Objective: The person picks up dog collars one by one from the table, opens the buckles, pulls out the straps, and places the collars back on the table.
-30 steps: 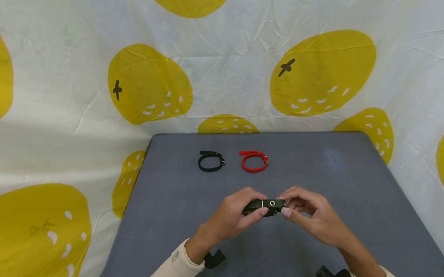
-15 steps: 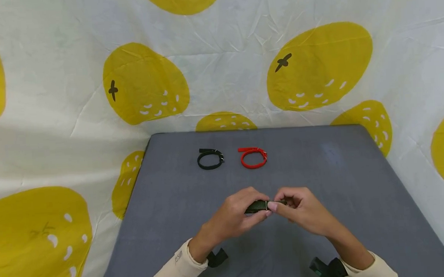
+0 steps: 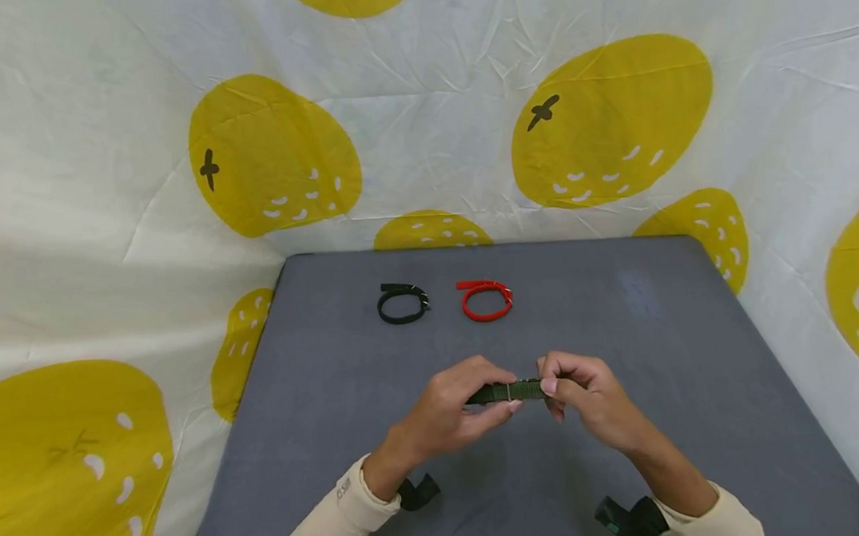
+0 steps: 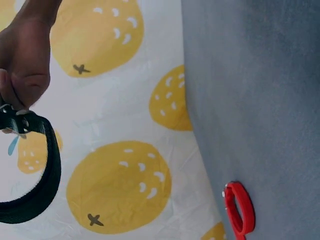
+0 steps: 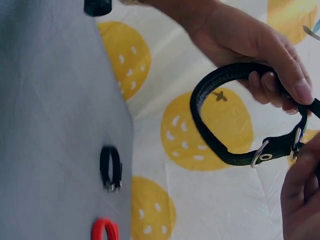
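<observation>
A dark green webbing collar [image 3: 494, 393] is held in the air between my two hands, above the table. My left hand [image 3: 451, 404] grips its looped band with the thumb below and fingers above. My right hand [image 3: 592, 397] pinches the collar's other side between thumb and fingertips. In the right wrist view the collar [image 5: 204, 132] hangs as a round loop, with a metal D-ring [image 5: 259, 154], an eyelet and a buckle [image 5: 298, 140] close to the right fingers. Those fingers partly hide the buckle. The left wrist view shows the curved band [image 4: 53, 165] at its left edge.
Near the far edge of the grey table [image 3: 347, 367] lie a black collar [image 3: 402, 307] and, to its right, a red collar [image 3: 487, 304], each coiled with its end pointing left. A white cloth with yellow fruit prints [image 3: 432, 156] hangs behind and at both sides.
My right thumb has moved off the middle of the collar to the right, showing more of its webbing. My left hand keeps its grip. The head view has shifted slightly.
</observation>
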`<state>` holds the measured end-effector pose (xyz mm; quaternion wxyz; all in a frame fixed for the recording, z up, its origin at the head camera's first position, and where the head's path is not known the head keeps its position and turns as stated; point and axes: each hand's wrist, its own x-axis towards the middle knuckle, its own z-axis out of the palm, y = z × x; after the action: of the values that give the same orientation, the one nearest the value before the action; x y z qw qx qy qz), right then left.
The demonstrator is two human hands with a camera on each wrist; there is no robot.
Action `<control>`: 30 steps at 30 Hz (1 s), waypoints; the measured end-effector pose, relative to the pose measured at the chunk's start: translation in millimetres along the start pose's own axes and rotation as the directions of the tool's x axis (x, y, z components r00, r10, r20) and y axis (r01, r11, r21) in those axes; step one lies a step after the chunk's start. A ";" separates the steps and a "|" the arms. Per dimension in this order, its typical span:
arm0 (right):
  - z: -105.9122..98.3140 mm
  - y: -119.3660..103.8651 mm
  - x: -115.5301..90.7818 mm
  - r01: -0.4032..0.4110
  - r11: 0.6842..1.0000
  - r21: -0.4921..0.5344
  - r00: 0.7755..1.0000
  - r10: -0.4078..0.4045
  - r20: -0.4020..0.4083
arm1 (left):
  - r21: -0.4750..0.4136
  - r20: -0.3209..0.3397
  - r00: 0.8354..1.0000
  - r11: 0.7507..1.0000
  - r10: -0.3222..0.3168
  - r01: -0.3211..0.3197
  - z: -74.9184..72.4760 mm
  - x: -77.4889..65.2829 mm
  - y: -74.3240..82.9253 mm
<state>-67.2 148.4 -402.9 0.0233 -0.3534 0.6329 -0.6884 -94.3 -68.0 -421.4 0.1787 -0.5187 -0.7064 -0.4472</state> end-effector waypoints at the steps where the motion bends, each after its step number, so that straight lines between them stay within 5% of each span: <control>1: 0.0 1.2 -0.4 0.017 0.999 -0.033 1.000 -0.017 -0.014 | 0.019 0.007 1.000 1.000 0.008 -0.008 0.0 0.2 -0.2; 8: -0.7 8.9 -4.1 0.058 0.941 -0.332 0.994 -0.084 -0.063 | 0.135 0.074 0.996 0.989 0.045 -0.055 -0.6 3.1 0.6; 17: -1.3 9.5 -7.6 0.027 0.969 -0.246 0.996 -0.046 -0.072 | 0.052 0.057 0.998 0.999 -0.012 0.009 0.3 6.8 3.3; 30: 0.6 13.4 -4.5 0.202 0.977 -0.064 0.971 -0.209 -0.118 | -0.028 0.028 0.999 0.999 -0.026 0.027 -0.2 8.7 2.4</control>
<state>-69.1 147.4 -416.8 -0.0967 -0.3741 0.6107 -0.6912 -95.7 -62.9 -414.0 0.1556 -0.5181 -0.7092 -0.4521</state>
